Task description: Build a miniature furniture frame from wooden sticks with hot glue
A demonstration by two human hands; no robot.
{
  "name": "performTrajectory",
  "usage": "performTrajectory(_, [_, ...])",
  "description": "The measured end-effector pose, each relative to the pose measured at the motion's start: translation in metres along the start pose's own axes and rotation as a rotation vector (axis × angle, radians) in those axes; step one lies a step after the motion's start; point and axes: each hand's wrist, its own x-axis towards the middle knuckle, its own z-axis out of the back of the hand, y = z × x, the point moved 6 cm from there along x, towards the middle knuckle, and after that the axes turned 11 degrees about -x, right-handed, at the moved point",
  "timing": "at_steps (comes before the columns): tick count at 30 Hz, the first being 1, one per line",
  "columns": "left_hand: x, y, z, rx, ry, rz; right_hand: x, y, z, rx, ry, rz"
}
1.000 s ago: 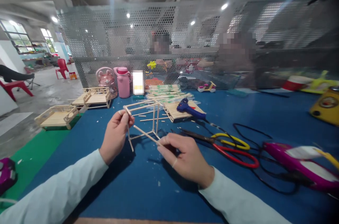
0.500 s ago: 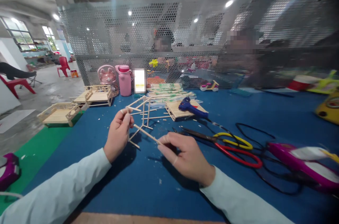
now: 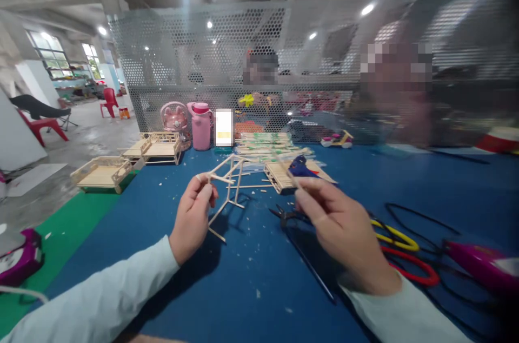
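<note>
At about twelve o'clock from you, the stick frame (image 3: 230,200) sits in your left hand (image 3: 194,216), its grip pinched on a near corner, seemingly to steady it and leave the far joints exposed. Your right hand (image 3: 338,226) has its grip closed on a blurred thin stick (image 3: 294,178), the glue gun (image 3: 302,166) just beyond; scissors (image 3: 419,268) at two o'clock, partly hidden, could obstruct that hand.

Ceiling lamps (image 3: 367,9) glare white, with pale streaks above; my right hand (image 3: 344,229) is blurred; my left sleeve (image 3: 117,281) shadows the table (image 3: 251,262) towards its near edge; rightwards, everything becomes dim and smeared.
</note>
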Motion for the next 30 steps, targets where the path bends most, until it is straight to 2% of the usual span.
performTrajectory(4, [-0.001, -0.005, -0.002, 0.015, 0.007, -0.037, -0.018, 0.035, -0.011, -0.150, 0.082, 0.289])
performTrajectory(7, [-0.004, -0.006, -0.005, 0.063, -0.006, -0.024, -0.021, 0.045, -0.010, -0.202, 0.075, 0.448])
performTrajectory(9, [-0.007, -0.005, -0.007, 0.067, -0.017, 0.006, -0.023, 0.047, -0.008, -0.230, 0.023, 0.495])
performTrajectory(12, [-0.013, -0.002, -0.011, -0.004, 0.006, 0.053, -0.028, 0.049, -0.005, -0.245, -0.040, 0.525])
performTrajectory(16, [-0.019, 0.003, -0.012, -0.061, 0.045, 0.060, -0.033, 0.052, -0.005, -0.222, -0.045, 0.525])
performTrajectory(25, [-0.016, -0.006, -0.011, 0.116, 0.039, -0.039, -0.029, 0.044, -0.013, -0.211, -0.043, 0.470])
performTrajectory(30, [-0.018, 0.001, -0.011, 0.129, 0.060, -0.003, -0.026, 0.041, -0.009, -0.273, -0.110, 0.473])
